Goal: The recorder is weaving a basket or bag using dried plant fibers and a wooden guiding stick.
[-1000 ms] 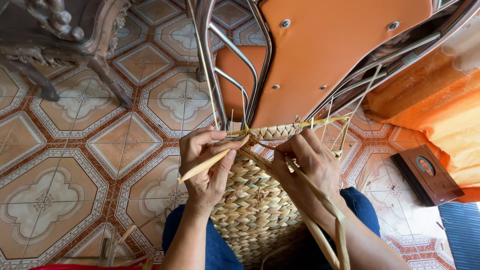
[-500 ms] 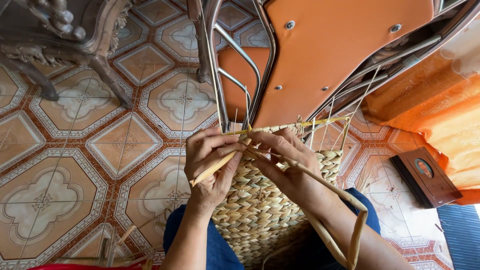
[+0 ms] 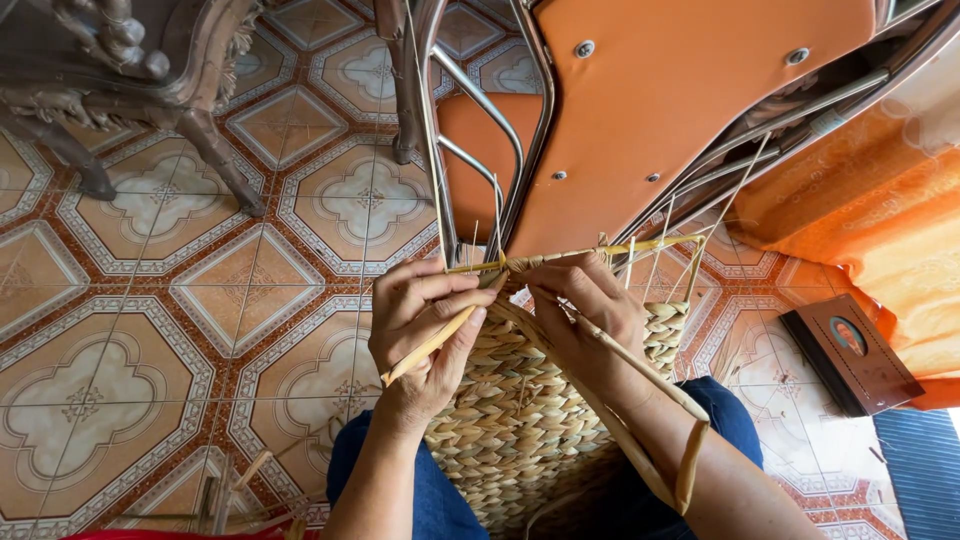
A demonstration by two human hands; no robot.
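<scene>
Closest to the camera, across blue-trousered knees, lies a woven basket [image 3: 520, 420] of pale plaited fibre, its body running from the lap up and away toward its open rim at the hands. Thin upright stakes [image 3: 660, 250] stand out of that rim and point away from the person, toward the chair.

The left hand [image 3: 425, 325] is closed on a flat fibre strand [image 3: 430, 345], pinched between thumb and fingers; the strand's long axis slants from lower left, where its free end juts past the palm, up and right to the rim. The right hand [image 3: 585, 310] is clamped with its fingertips on the rim's braid, and a long loose strand [image 3: 650, 420] trails from it over the forearm and ends in a bent loop near the wrist.

Likely trouble: the flat strand could kink or split if bent too sharply at the rim, and the trailing loop could snag on the forearm and tug the braid slack. The slim stakes look easy to snap if pressed sideways.

Beyond the hands an orange chair [image 3: 680, 110] with metal tube legs lies tipped over the patterned tile floor [image 3: 150, 300]. At right sits a dark framed picture [image 3: 850, 350] beside orange cloth [image 3: 880, 220]; at far upper left stands carved dark wood furniture [image 3: 120, 60].
</scene>
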